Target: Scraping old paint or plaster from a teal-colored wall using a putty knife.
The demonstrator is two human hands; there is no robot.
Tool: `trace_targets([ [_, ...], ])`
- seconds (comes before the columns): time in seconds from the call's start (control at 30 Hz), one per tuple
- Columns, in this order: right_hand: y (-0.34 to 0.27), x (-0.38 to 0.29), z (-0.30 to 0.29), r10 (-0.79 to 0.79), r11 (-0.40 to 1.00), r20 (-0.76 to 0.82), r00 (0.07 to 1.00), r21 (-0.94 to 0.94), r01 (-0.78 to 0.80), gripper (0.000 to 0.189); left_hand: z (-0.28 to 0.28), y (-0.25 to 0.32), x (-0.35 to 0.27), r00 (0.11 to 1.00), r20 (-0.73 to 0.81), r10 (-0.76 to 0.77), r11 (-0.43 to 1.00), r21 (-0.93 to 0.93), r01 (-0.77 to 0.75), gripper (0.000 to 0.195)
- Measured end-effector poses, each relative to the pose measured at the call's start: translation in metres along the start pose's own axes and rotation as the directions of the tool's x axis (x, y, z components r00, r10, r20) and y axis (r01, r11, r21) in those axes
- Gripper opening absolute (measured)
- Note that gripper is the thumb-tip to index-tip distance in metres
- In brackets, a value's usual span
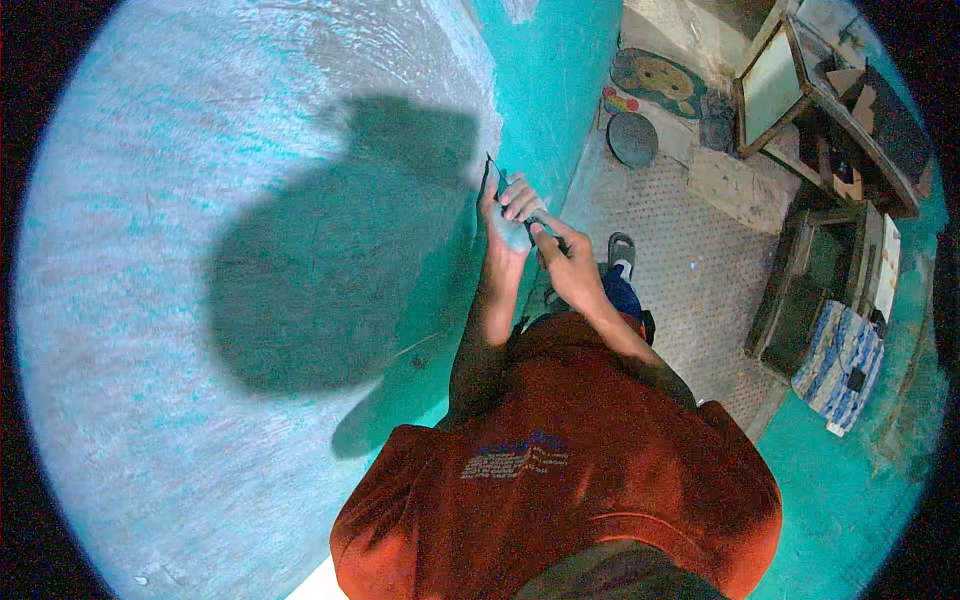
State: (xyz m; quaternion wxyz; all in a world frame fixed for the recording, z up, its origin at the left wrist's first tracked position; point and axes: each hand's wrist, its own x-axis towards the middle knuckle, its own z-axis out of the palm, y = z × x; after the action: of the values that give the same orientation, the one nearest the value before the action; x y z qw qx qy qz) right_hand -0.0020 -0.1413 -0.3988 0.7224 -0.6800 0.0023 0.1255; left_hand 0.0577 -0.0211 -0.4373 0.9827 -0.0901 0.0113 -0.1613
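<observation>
A thin-bladed hand tool (491, 169), seen nearly edge-on and perhaps a scraper or putty knife, points up and left near the wall. My left hand (514, 210) has its fingers curled around the blade end, and pale residue marks its palm. Lower right, my right hand (570, 259) grips the dark handle, mostly hidden by the fingers. Both hands nearly meet on the tool. Beside them is the wall (135, 300), coated in patchy whitish material over turquoise, with bare turquoise paint at its right part. A large shadow falls across it.
On the right, a patterned floor (675, 255) borders a wooden cabinet (780, 292), with a blue-and-white striped cloth (840, 367) near it. Beyond stand a wooden-framed panel (772, 86) and cluttered shelves. A dark round pan-like object (632, 139) lies near a decorated mat (664, 81).
</observation>
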Motion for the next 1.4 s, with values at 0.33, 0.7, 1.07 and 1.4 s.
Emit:
trace_targets([
  [0.33,-0.013,0.037,-0.022,-0.052,0.981,-0.015,0.999,-0.187,0.049,0.027,0.005,-0.006,0.042,0.953,-0.143,0.267,0.927,0.307,-0.213,0.032],
  [0.7,-0.009,0.033,-0.026,-0.058,0.984,-0.022,0.998,-0.17,0.053,0.03,0.001,-0.013,0.029,0.922,-0.189,0.337,0.913,0.304,-0.271,0.038],
  [1.07,0.002,0.027,-0.016,0.118,0.987,-0.035,0.992,-0.102,-0.121,0.022,-0.001,-0.01,0.026,0.961,-0.091,0.262,0.947,0.218,-0.238,0.038],
  [1.4,0.018,0.033,-0.019,-0.053,0.975,-0.111,0.992,-0.22,0.028,0.027,-0.005,-0.008,0.029,0.961,-0.117,0.253,0.932,0.296,-0.209,0.037],
])
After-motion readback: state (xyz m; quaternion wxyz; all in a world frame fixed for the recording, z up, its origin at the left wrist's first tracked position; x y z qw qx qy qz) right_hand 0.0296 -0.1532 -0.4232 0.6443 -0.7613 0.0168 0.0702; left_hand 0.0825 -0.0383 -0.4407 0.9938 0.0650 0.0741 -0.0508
